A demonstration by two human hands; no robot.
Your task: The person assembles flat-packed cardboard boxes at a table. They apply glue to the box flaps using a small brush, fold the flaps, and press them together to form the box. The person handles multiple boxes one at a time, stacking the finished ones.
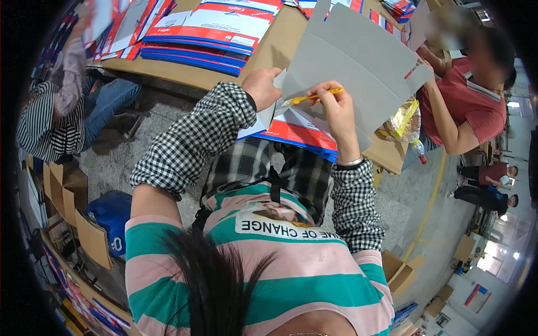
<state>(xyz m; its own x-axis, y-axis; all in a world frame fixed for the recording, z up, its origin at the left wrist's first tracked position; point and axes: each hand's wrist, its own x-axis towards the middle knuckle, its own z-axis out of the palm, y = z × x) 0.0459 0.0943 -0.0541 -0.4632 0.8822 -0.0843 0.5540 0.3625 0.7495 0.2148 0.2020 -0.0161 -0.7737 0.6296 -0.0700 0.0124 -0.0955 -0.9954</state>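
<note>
My right hand [338, 110] grips a small brush [304, 99] with an orange-yellow handle and pale bristles. The bristle end points left, at or just above the flap of an unfolded grey cardboard box [350, 61]. My left hand [262, 88] is closed on the left edge of this cardboard, by a folded flap; the fingertips are partly hidden. Beneath the cardboard, at the table's near edge, lie red, white and blue printed cardboard blanks [300, 131]. Whether the bristles touch the cardboard I cannot tell.
A tall stack of printed flat cartons [196, 47] stands on the wooden table [283, 36] at far left. A co-worker in red [465, 95] handles cardboard at right, near a clear bottle with a red cap [420, 152]. Another person [53, 112] works at left. Open brown boxes [92, 235] stand behind.
</note>
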